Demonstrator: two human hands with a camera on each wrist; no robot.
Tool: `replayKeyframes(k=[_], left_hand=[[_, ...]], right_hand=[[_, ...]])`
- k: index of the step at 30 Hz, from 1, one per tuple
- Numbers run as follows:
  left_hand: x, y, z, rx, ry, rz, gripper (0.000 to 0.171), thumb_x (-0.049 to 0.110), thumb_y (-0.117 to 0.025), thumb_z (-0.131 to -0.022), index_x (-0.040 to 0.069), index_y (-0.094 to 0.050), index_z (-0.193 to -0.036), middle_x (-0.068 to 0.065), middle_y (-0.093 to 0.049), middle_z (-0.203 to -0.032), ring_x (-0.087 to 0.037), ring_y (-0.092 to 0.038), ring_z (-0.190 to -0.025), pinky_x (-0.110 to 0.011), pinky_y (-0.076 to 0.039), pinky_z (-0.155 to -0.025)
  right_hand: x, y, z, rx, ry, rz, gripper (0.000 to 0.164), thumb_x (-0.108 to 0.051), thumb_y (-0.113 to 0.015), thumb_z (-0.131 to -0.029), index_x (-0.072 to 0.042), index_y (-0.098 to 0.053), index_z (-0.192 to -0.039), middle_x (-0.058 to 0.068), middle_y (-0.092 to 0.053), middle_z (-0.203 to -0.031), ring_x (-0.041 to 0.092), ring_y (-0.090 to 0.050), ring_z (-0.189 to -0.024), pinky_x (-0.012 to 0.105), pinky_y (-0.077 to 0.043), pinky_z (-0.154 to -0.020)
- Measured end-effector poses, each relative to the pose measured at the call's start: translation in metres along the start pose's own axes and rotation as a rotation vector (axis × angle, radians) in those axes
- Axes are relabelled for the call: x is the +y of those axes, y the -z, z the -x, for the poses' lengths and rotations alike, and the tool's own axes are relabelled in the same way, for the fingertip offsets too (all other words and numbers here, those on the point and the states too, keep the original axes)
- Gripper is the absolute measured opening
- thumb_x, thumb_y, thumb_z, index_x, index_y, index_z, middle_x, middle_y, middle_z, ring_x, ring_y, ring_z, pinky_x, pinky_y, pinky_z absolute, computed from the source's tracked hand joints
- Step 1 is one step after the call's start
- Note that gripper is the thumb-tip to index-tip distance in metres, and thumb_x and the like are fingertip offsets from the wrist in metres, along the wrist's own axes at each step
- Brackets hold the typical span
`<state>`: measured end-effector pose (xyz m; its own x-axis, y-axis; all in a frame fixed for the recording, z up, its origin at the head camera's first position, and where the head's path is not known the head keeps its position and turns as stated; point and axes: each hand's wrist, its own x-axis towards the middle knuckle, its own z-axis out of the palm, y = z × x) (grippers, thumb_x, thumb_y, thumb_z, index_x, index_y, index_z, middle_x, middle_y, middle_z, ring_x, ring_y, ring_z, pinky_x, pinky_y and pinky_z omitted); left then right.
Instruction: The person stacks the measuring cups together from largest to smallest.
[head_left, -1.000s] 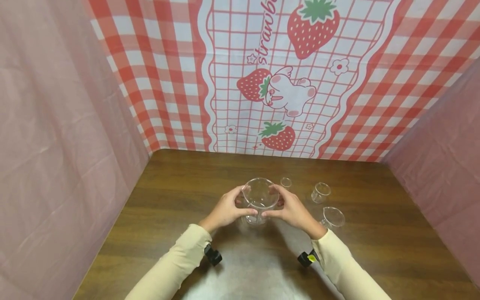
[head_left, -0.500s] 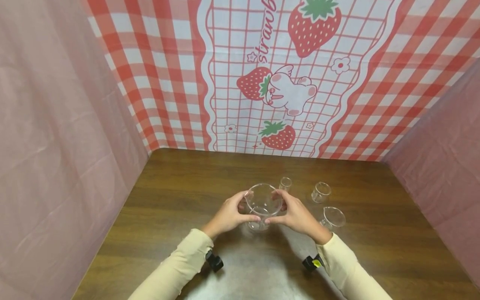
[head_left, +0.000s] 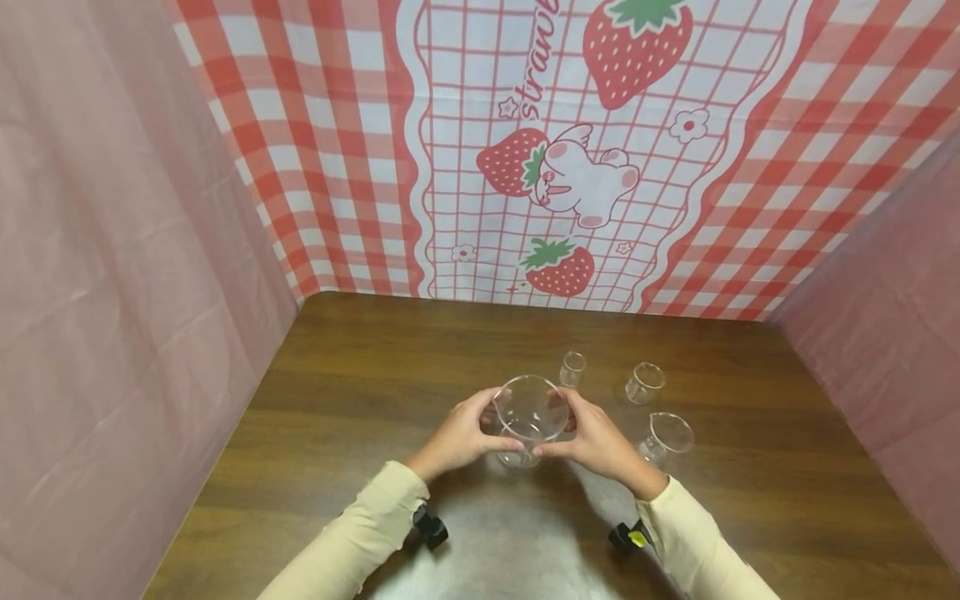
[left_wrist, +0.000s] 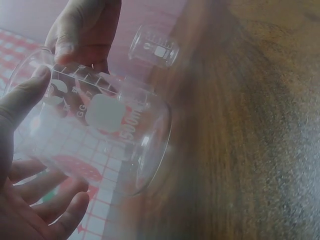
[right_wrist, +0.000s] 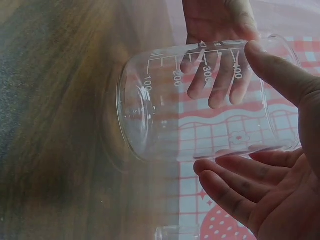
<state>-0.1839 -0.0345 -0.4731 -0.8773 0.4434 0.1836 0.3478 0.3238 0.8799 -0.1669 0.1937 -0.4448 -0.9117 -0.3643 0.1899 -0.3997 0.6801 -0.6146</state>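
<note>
A large clear glass beaker [head_left: 531,417] stands upright between the two hands near the middle of the wooden table. My left hand [head_left: 463,435] holds its left side near the top, thumb along the near wall and fingers around the far side. From the right, my right hand [head_left: 596,437] grips it in the same way, the two thumbs nearly meeting in front. White graduations and a 500 ml mark show on the beaker [left_wrist: 105,112] in the left wrist view. In the right wrist view, the base of the beaker [right_wrist: 170,110] is close over the tabletop.
Three smaller glass beakers stand to the right: a tiny beaker [head_left: 572,369] just behind the right hand, a medium beaker [head_left: 645,383], and a wider beaker [head_left: 669,435] beside the right wrist. A checkered strawberry cloth [head_left: 352,167] hangs behind the wooden table [head_left: 337,375].
Both hands have carried the large beaker a little toward me and slightly to the right. More of the tiny beaker behind it now shows. The other beakers have stayed in place.
</note>
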Motion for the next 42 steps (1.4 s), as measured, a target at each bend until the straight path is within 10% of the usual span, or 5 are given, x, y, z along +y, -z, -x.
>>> replayKeyframes(k=[42], left_hand=[[-0.003, -0.006, -0.001, -0.069, 0.001, -0.076, 0.088, 0.028, -0.085, -0.074, 0.009, -0.039, -0.147, -0.014, -0.055, -0.137, -0.027, -0.061, -0.114, -0.039, -0.055, -0.094]], right_hand=[[0.008, 0.001, 0.013, -0.061, -0.018, -0.01, 0.085, -0.03, -0.087, -0.071, 0.001, -0.044, -0.137, 0.018, -0.064, -0.122, 0.021, -0.066, -0.089, 0.042, -0.058, -0.079]])
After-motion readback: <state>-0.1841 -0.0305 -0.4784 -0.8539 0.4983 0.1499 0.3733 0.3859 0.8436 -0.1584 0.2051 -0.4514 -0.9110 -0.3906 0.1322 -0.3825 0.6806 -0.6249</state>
